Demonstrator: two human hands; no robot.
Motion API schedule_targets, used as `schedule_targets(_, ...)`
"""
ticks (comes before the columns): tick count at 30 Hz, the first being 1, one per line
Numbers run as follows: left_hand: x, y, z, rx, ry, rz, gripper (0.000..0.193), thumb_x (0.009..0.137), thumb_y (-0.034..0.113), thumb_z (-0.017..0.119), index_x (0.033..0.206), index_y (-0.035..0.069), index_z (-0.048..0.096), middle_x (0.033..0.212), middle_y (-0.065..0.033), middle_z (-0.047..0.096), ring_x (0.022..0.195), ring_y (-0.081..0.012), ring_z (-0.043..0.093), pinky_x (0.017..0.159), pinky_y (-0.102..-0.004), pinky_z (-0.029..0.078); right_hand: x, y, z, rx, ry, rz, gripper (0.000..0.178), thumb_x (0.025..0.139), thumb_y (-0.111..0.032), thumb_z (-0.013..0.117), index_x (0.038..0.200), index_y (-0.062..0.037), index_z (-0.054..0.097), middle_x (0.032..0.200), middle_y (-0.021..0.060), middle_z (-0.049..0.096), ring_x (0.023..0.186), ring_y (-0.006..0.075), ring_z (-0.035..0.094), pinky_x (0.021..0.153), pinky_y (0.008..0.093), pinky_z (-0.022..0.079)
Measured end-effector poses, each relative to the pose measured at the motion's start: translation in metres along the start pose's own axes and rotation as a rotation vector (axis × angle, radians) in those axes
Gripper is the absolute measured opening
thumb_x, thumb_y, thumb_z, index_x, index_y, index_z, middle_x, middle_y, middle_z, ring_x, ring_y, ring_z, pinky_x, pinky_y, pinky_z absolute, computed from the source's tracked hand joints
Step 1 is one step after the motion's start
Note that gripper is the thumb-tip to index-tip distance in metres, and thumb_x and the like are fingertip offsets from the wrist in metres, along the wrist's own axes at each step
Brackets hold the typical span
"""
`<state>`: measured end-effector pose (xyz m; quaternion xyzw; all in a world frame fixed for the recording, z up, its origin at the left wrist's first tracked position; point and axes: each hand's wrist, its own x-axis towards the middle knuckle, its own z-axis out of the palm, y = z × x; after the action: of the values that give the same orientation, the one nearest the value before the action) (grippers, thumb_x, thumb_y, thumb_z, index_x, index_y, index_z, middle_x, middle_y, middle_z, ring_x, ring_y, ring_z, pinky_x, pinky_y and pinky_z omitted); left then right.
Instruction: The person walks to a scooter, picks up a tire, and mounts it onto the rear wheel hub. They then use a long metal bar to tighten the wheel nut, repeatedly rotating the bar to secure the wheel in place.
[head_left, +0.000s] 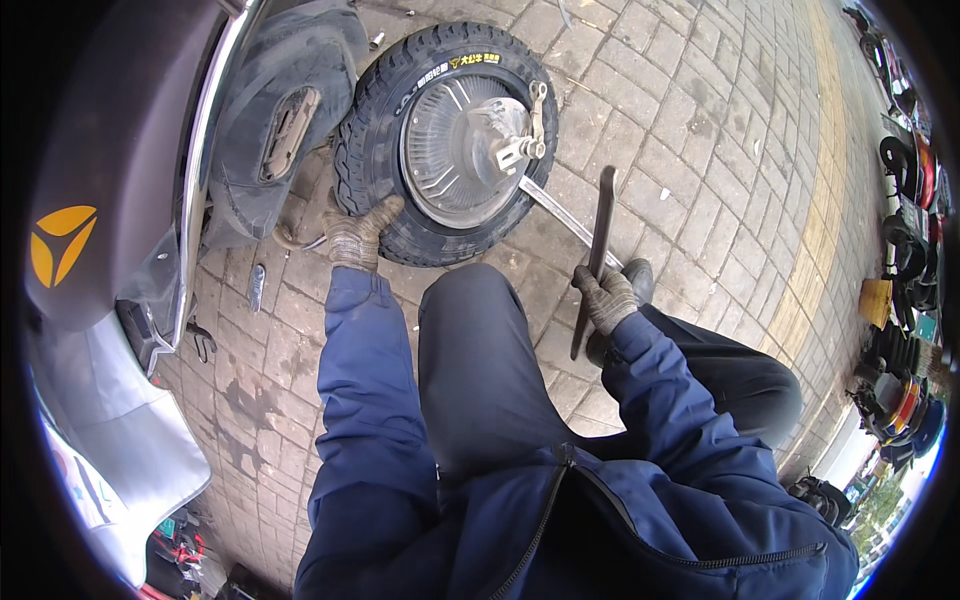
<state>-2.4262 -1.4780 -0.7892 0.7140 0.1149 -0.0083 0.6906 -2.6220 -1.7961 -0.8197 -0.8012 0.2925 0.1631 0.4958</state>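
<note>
A scooter wheel with a black tire (378,120) and a finned metal hub (455,130) rests on the paving ahead of me. My left hand (358,232), in a worn knit glove, grips the tire's near left edge; its thumb lies on the sidewall and the other fingers are partly hidden. My right hand (606,298), also gloved, is closed round a long dark tire lever (603,215), held to the right of the wheel. A silver metal bar (560,212) reaches from the hub side toward my right hand and foot. An arm-like bracket (537,122) sits on the axle.
To the left stand dark scooter bodywork (120,150) and a grey plastic panel (285,100). A small metal tool (257,288) lies on the brick paving (690,150) near my left sleeve. Several parked vehicles (905,200) line the far right. My bent knee (475,300) is close to the wheel.
</note>
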Motion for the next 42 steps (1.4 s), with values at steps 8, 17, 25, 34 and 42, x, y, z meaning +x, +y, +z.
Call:
schedule_targets(8, 0.005, -0.007, 0.002, -0.074, 0.037, -0.166, 0.11, 0.052, -0.004, 0.091, 0.141, -0.01, 0.028, 0.129, -0.0198, 0.053, 0.111, -0.0275, 0.056, 0.1, -0.0395, 0.048, -0.039, -0.068, -0.04, 0.352, -0.014, 0.096, 0.021, 0.091, -0.015, 0.066, 0.107, -0.0007, 0.069, 0.077, 0.0078, 0.065, 0.058, 0.0129, 0.06, 0.053, 0.0227, 0.049)
schedule_targets(17, -0.004, -0.022, 0.009, -0.042, 0.172, 0.149, 0.108, 0.051, 0.01, 0.096, 0.137, -0.01, 0.034, 0.13, -0.0189, 0.052, 0.116, -0.0259, 0.052, 0.104, -0.0359, 0.041, -0.072, -0.093, -0.064, 1.165, -0.458, -0.044, 0.067, 0.084, -0.041, 0.072, 0.126, 0.0082, 0.054, 0.111, 0.0239, 0.065, 0.096, 0.0295, 0.069, 0.076, 0.0368, 0.061)
schedule_targets(25, -0.011, -0.061, 0.002, -0.287, 0.105, -0.084, 0.119, 0.043, -0.002, 0.094, 0.142, 0.0, 0.028, 0.128, -0.0132, 0.054, 0.11, -0.0232, 0.057, 0.098, -0.0374, 0.05, -0.106, -0.109, -0.08, 0.801, -0.497, 0.058, 0.058, 0.085, -0.01, 0.07, 0.137, 0.0025, 0.045, 0.107, 0.0216, 0.066, 0.103, 0.0301, 0.067, 0.084, 0.0371, 0.058)
schedule_targets(34, -0.01, -0.065, -0.006, -0.349, 0.049, -0.055, 0.104, 0.044, -0.006, 0.091, 0.136, -0.001, 0.044, 0.124, -0.0104, 0.06, 0.109, -0.0238, 0.059, 0.099, -0.0375, 0.05, -0.109, -0.09, -0.032, 0.849, -0.249, 0.397, 0.039, 0.092, -0.007, 0.056, 0.13, -0.0031, 0.048, 0.067, 0.0058, 0.054, 0.039, 0.0127, 0.044, 0.034, 0.0266, 0.036)
schedule_targets(42, -0.006, -0.07, -0.018, -0.36, 0.02, -0.193, 0.096, 0.045, -0.011, 0.089, 0.132, 0.002, 0.052, 0.119, -0.0096, 0.064, 0.103, -0.0242, 0.062, 0.093, -0.0379, 0.054, -0.055, -0.086, 0.033, 0.721, -0.134, 0.521, 0.043, 0.096, -0.038, 0.054, 0.119, -0.0009, 0.052, 0.057, 0.0059, 0.047, 0.034, 0.0163, 0.041, 0.029, 0.0323, 0.029)
